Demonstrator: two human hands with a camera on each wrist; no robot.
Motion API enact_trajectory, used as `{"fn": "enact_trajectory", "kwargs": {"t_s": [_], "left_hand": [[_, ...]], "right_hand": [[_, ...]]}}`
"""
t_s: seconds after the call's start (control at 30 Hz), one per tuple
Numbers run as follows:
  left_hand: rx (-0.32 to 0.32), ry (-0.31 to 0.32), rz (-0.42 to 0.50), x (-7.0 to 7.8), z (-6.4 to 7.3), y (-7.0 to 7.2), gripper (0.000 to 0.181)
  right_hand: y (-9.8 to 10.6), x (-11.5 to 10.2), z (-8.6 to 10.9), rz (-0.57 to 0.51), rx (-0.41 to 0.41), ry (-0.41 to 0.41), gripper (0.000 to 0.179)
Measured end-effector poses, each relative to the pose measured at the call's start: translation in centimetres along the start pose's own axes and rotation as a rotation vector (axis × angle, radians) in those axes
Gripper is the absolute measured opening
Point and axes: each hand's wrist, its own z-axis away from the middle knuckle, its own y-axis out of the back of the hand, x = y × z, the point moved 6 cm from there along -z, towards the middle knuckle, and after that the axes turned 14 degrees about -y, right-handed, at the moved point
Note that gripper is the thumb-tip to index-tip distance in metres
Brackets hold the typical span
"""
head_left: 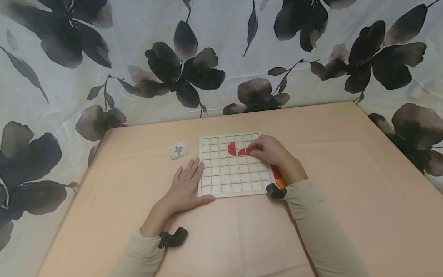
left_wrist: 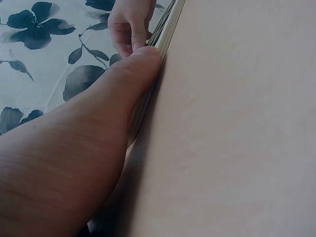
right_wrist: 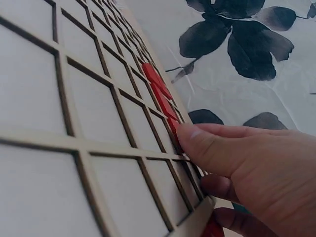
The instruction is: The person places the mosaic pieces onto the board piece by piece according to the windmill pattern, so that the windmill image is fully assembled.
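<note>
I am wearing long beige sleeves (head_left: 327,227), creasing lightly near the cuffs (head_left: 302,192), and I am also wearing two dark, curved wrist cameras (head_left: 177,237), blocky in shape.

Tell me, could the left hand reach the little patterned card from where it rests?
Probably yes: the card lies on the table just beyond the left hand, and nothing visible stands between them.

My left fingers (head_left: 194,166) block the board's (head_left: 230,179) left edge, thumb at its near corner, a small card (head_left: 177,150) just beyond. My right fingers (head_left: 258,142), on a red piece (right_wrist: 173,127), block the far right part; coloured pieces (head_left: 277,173) and my wrist crowd the right edge. Between my forearms, the desk (head_left: 238,231) leaves free passage to the near cells.
</note>
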Motion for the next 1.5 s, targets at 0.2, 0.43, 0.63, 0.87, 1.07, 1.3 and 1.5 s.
{"fn": "enact_trajectory", "kwargs": {"t_s": [0.2, 0.43, 0.63, 0.87, 1.07, 1.3, 1.5], "left_hand": [[-0.01, 0.0, -0.01, 0.0, -0.1, 0.0, 0.112], [0.001, -0.005, -0.008, 0.0, -0.1, 0.0, 0.112], [-0.002, -0.002, -0.004, -0.1, 0.0, -0.1, 0.112], [0.005, -0.012, -0.007, 0.0, 0.0, 0.0, 0.112], [0.017, -0.011, -0.014, 0.0, 0.0, 0.2, 0.112], [0.016, -0.013, -0.015, 0.1, 0.0, 0.3, 0.112], [0.01, -0.006, -0.011, 0.0, 0.0, 0.1, 0.112]], "right_hand": [[2.4, 2.8, 0.5, -0.068, 0.012, -0.163, 0.031], [3.7, 6.2, 1.7, -0.03, -0.125, -0.233, 0.03], [3.0, 6.3, 1.9, -0.022, -0.253, -0.159, 0.029], [2.4, 5.6, 2.1, 0.041, -0.276, -0.129, 0.028], [2.7, 5.2, 2.2, 0.056, -0.273, -0.143, 0.019], [2.6, 4.3, 2.2, 0.091, -0.287, -0.142, 0.016], [2.6, 3.9, 2.3, 0.081, -0.28, -0.215, 0.013]]}}
